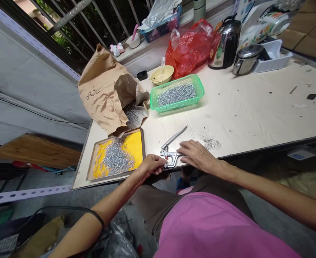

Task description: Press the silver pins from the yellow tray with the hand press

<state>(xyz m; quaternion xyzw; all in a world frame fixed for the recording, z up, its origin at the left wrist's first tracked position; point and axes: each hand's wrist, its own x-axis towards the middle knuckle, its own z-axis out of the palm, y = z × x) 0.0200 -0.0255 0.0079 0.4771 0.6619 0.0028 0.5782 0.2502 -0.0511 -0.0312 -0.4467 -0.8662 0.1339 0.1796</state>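
A small metal hand press [171, 150] with a long lever sits at the near edge of the pale table [254, 111]. My left hand [154, 165] is pinched at the press's left side, fingers closed on something too small to name. My right hand [198, 156] lies flat over the press's base, fingers stretched toward it. Left of my hands, a wooden tray with a yellow floor [136, 143] holds a heap of small silver metal pieces. Farther back stands a green plastic basket [198, 86] full of the same silver pieces.
A torn brown paper bag [104, 93] spills more silver pieces beside the tray. At the back are a yellow bowl [161, 74], a red plastic bag [190, 48], a steel kettle [226, 41], a steel pot [245, 59] and a white tray [273, 57]. A barred window lies behind.
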